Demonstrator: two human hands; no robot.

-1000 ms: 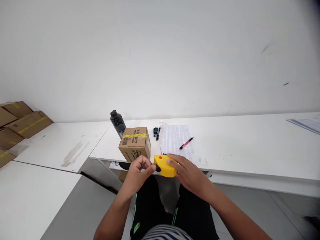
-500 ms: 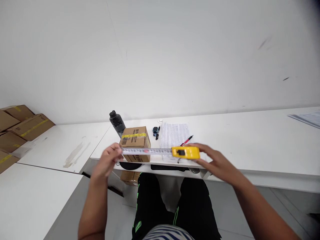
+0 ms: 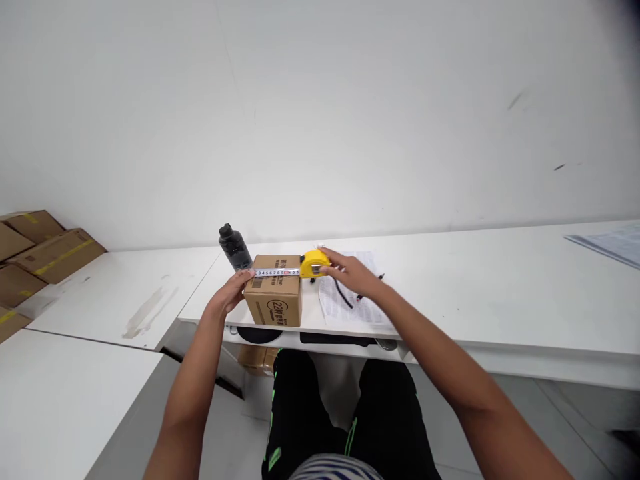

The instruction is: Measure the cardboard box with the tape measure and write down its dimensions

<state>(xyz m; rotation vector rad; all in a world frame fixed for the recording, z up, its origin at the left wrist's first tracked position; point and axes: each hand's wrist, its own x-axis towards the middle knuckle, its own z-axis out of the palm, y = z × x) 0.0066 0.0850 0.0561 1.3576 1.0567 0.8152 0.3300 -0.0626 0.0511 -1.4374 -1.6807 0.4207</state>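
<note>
Left hand: fingers hold the strip on the box, maybe to stop slipping.
Right hand: fingers grip the yellow tape measure beside the box, seemingly keeping the strip straight.
Box: on the bench, under the strip.

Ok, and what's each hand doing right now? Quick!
Left hand: holding the end of the tape blade at the box's left edge.
Right hand: closed around the yellow tape measure.
</note>
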